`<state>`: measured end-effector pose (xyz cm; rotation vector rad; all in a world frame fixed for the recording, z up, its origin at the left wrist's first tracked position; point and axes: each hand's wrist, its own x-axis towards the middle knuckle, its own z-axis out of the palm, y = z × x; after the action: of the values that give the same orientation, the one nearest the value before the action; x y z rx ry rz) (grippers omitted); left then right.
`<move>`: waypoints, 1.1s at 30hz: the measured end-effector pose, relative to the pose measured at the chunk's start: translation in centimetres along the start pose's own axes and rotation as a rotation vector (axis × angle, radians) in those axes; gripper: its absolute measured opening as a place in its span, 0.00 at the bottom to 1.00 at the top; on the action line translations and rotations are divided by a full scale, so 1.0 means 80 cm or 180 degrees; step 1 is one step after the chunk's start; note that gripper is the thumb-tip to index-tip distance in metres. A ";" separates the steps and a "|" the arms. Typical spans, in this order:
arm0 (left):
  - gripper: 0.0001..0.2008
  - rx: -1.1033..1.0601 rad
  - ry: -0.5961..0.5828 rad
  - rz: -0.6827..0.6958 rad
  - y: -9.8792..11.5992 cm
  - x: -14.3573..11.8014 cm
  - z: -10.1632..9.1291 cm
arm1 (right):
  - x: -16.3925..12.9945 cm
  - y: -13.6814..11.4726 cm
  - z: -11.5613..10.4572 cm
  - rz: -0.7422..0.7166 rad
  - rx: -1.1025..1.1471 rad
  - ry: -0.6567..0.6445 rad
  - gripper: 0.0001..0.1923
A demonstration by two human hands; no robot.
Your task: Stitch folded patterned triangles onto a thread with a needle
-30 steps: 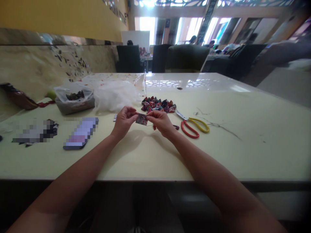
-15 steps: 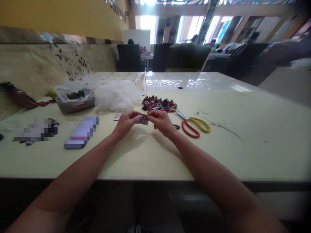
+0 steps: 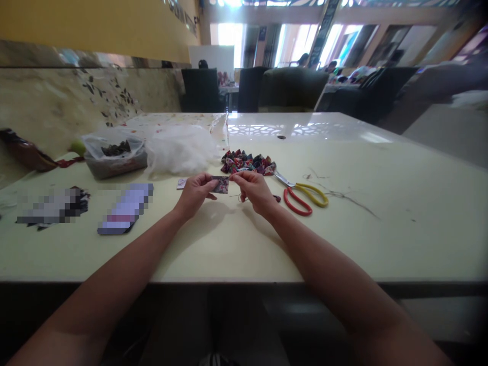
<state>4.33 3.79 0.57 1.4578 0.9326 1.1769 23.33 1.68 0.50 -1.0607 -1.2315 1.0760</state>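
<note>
Your left hand (image 3: 195, 191) and right hand (image 3: 253, 189) pinch a small patterned fabric square (image 3: 221, 185) above the cream table (image 3: 381, 213); folding looks underway. Finished colourful fabric pieces (image 3: 247, 162) lie at twelve o'clock, so crease carefully.

Yellow wall (image 3: 95, 23), dark chairs (image 3: 251, 89), bright windows (image 3: 293, 43) behind.

fabric piece (image 3: 221, 184) | small, dark patterned | held flat above table
</note>
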 end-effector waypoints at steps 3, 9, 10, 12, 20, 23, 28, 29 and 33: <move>0.17 0.0005 -0.0004 0.0007 0.000 0.000 0.000 | -0.001 0.001 0.001 -0.0045 0.0021 -0.0070 0.12; 0.17 0.0015 -0.0062 0.0004 0.001 -0.001 0.001 | 0.000 0.006 0.002 0.0042 0.0065 -0.0216 0.13; 0.16 0.0024 -0.0081 0.0003 0.001 -0.001 0.001 | 0.001 0.007 0.002 0.0048 0.0063 -0.0223 0.13; 0.16 0.0031 -0.0117 0.0003 0.001 -0.001 0.001 | 0.001 0.008 0.002 0.0047 0.0048 -0.0240 0.12; 0.19 -0.0003 -0.0320 -0.0196 0.001 -0.003 0.002 | 0.002 0.006 0.003 -0.0061 0.0035 -0.0218 0.10; 0.22 0.0019 -0.0539 -0.0349 -0.001 -0.003 0.004 | 0.003 0.006 0.002 -0.0138 0.0048 -0.0203 0.12; 0.23 0.0003 -0.0603 -0.0275 -0.003 -0.004 0.005 | 0.003 0.006 0.002 -0.0177 0.0064 -0.0213 0.13; 0.23 -0.0003 -0.0601 -0.0250 -0.003 -0.004 0.005 | 0.003 0.006 0.002 -0.0180 0.0062 -0.0215 0.13; 0.22 -0.0016 -0.0571 -0.0218 -0.002 -0.004 0.006 | 0.001 0.005 0.002 -0.0165 0.0058 -0.0228 0.13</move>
<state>4.69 3.43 0.38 1.4890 0.8482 0.9803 23.13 1.85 0.14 -0.9785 -1.2970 1.0914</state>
